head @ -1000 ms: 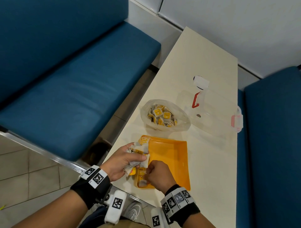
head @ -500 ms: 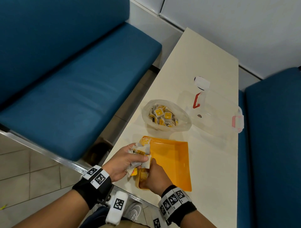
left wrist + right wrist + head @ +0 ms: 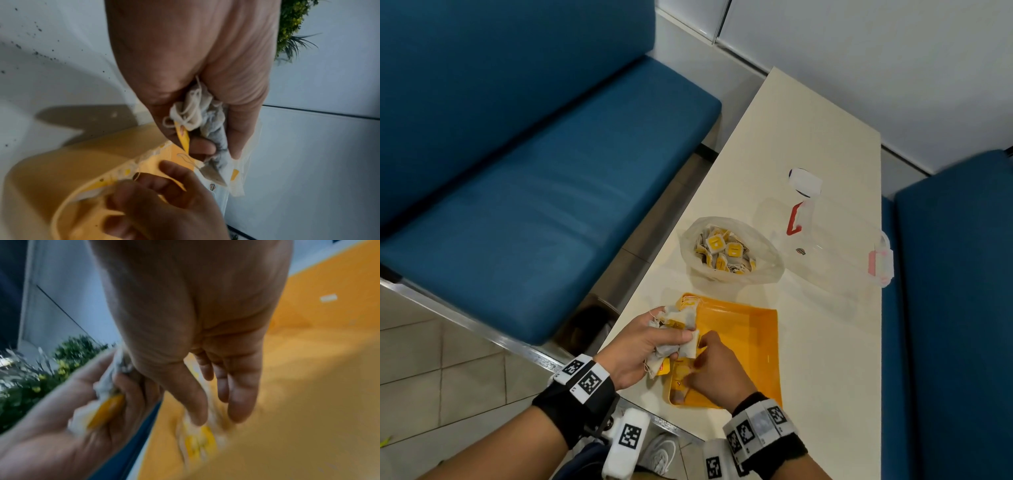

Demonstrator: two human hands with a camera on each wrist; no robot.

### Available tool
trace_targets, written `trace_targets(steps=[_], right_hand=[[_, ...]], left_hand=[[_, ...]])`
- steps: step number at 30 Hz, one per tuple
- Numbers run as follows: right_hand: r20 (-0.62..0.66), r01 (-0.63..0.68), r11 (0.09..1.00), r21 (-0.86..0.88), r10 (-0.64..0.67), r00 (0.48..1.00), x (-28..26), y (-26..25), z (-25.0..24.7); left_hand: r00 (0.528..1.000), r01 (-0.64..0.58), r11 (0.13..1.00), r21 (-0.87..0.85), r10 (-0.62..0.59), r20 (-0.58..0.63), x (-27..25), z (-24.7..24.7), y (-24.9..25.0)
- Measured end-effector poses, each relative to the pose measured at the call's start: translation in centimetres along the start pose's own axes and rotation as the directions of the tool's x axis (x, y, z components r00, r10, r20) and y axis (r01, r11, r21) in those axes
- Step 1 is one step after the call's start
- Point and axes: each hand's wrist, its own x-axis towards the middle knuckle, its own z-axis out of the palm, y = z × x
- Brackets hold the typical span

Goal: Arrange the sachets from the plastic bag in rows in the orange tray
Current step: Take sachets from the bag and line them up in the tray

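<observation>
An orange tray [image 3: 753, 329] lies near the table's front edge. My left hand [image 3: 650, 342] grips a bunch of white-and-yellow sachets [image 3: 678, 329] with strings at the tray's left rim; the bunch [image 3: 205, 116] fills that palm in the left wrist view. My right hand [image 3: 709, 370] is down in the tray's near-left corner. Its thumb and fingers [image 3: 238, 402] pinch a sachet [image 3: 199, 444] on the tray floor [image 3: 308, 369], though this is blurred. Other sachets lie along the tray's left side under my hands. The open plastic bag [image 3: 763, 274] of sachets sits just beyond the tray.
A clear plastic container [image 3: 835, 246] with red clips stands right of the bag. The cream table [image 3: 808, 144] is narrow, with blue benches [image 3: 534, 205] on both sides. The table's left edge runs right beside my left hand. The right part of the tray floor shows bare orange.
My right hand dipped deeper into the tray's near-left corner and has come back up a little. My left hand has kept the bunch at the tray's left rim.
</observation>
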Motion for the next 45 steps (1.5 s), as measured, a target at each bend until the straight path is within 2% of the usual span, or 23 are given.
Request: trace_targets(steps=[2,3,5,7,9,10,12,14,16,17,24,27,31,34,36,39,45], right_hand=[[-0.138,0.072,0.997,-0.039,-0.077,0.987,-0.8,-0.4,-1.7],[-0.222,0.152,0.987,-0.060,-0.162,0.962,-1.2,-0.5,-2.4],[-0.328,0.347,0.930,-0.119,-0.367,0.870,-2.0,-0.7,-3.0],[-0.355,0.485,0.866,-0.120,-0.494,0.794,-2.4,-1.1,-3.3],[-0.367,0.561,0.824,-0.074,-0.546,0.753,-2.6,-1.7,-3.5],[-0.364,0.579,0.814,-0.051,-0.555,0.748,-2.6,-1.9,-3.6],[-0.335,0.564,0.825,0.046,-0.519,0.786,-2.3,-2.2,-3.5],[-0.301,0.478,0.839,0.260,-0.400,0.866,-2.1,-2.6,-3.3],[-0.243,0.362,0.793,0.490,-0.275,0.930,-1.9,-2.8,-3.2],[-0.220,0.322,0.761,0.564,-0.238,0.946,-1.8,-2.8,-3.3],[-0.163,0.212,0.697,0.685,-0.137,0.977,-1.3,-3.0,-3.7],[-0.111,0.143,0.633,0.761,-0.090,0.990,-1.0,-3.0,-3.9],[-0.025,0.077,0.547,0.834,-0.102,0.994,-1.0,-3.1,-4.4],[-0.045,0.082,0.500,0.862,-0.086,0.995,-1.0,-3.2,-5.0],[-0.096,0.112,0.527,0.842,-0.057,0.994,-0.8,-3.1,-5.4],[-0.163,0.160,0.640,0.752,-0.056,0.985,-0.5,-3.3,-6.0],[-0.285,0.236,0.872,0.428,-0.117,0.951,-0.2,-4.1,-7.2]], left_hand=[[1.000,0.005,1.000,-0.027,-0.005,-0.008,0.1,-0.2,0.2],[1.000,0.007,0.999,-0.036,-0.008,-0.010,0.1,-0.1,0.4],[1.000,0.011,0.998,-0.057,-0.013,-0.021,0.1,-0.1,0.7],[0.999,0.019,0.996,-0.082,-0.021,-0.026,0.2,0.0,1.0],[0.999,0.028,0.995,-0.093,-0.030,-0.019,0.3,0.1,1.2],[0.999,0.033,0.995,-0.096,-0.035,-0.019,0.3,0.2,1.3],[0.999,0.034,0.993,-0.109,-0.036,-0.017,0.3,0.4,1.5],[0.999,0.034,0.992,-0.118,-0.035,-0.004,0.4,0.5,1.5],[0.999,0.031,0.990,-0.134,-0.032,-0.005,0.4,0.6,1.5],[0.999,0.028,0.990,-0.140,-0.030,-0.015,0.4,0.6,1.5],[1.000,-0.006,0.992,-0.126,0.003,-0.027,0.5,1.0,1.4],[1.000,-0.021,0.996,-0.085,0.021,0.004,0.5,1.1,1.6],[0.999,-0.041,0.998,-0.047,0.041,0.004,0.5,1.2,1.8],[0.998,-0.055,0.998,-0.044,0.055,-0.012,0.6,1.3,1.9],[0.998,-0.062,0.996,-0.061,0.061,-0.030,0.7,1.2,2.0],[0.995,-0.074,0.996,-0.043,0.071,-0.067,0.9,1.3,2.2],[0.991,-0.076,0.997,0.027,0.079,-0.108,0.9,1.4,2.4]])
